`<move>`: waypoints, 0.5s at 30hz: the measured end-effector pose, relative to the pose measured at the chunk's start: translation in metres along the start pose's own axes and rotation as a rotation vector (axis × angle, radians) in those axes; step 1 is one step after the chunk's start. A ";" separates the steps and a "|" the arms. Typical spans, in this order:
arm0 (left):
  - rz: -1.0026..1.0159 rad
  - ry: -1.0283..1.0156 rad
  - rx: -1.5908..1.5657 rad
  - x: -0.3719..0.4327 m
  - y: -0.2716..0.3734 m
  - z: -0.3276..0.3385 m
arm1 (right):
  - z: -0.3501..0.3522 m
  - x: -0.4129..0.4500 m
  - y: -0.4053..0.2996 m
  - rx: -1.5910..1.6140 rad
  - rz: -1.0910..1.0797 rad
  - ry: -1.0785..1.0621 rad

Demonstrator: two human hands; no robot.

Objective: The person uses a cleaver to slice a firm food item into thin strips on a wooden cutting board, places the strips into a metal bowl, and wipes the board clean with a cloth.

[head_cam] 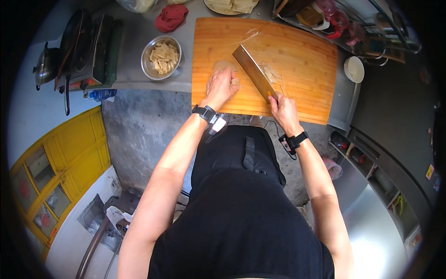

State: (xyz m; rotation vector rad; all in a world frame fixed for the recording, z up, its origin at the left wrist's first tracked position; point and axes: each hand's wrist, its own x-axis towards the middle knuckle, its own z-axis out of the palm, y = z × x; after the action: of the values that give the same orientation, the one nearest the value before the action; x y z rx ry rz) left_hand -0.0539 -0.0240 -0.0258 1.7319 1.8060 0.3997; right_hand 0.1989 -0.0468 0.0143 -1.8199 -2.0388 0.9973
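My right hand (285, 111) is wrapped around the handle of a cleaver (253, 69). The broad blade slants up and left across a wooden cutting board (303, 66). Thin pale strips (270, 73) lie just right of the blade. My left hand (222, 85), fingers curled, presses on a small stack of pale slices (224, 65) near the board's left side. The hand covers most of the stack, and a gap separates it from the blade. Several fine shreds (251, 35) lie near the board's far edge.
Left of the board stands a metal bowl (144, 64) of cut pale strips. Behind are a red cloth (170, 18) and a plate of slices (232, 6). A white bowl (354, 69) stands at right, a wok (75, 42) on a stove at far left.
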 end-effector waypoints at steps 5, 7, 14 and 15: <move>-0.171 -0.079 -0.434 0.013 0.018 -0.017 | 0.000 -0.002 0.007 0.022 0.021 0.034; -0.175 0.028 -0.488 0.023 -0.032 0.004 | 0.001 0.000 -0.002 0.017 -0.004 0.003; -0.367 0.026 -0.635 0.046 -0.029 0.000 | 0.001 -0.002 -0.001 -0.009 0.006 0.015; -0.365 0.019 -0.635 0.045 -0.026 -0.001 | 0.001 -0.002 -0.001 -0.009 0.012 0.018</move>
State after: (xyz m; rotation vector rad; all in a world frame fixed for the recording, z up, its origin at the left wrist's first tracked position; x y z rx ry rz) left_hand -0.0735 0.0177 -0.0498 0.9505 1.7094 0.7354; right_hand 0.1977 -0.0494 0.0145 -1.8410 -2.0272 0.9737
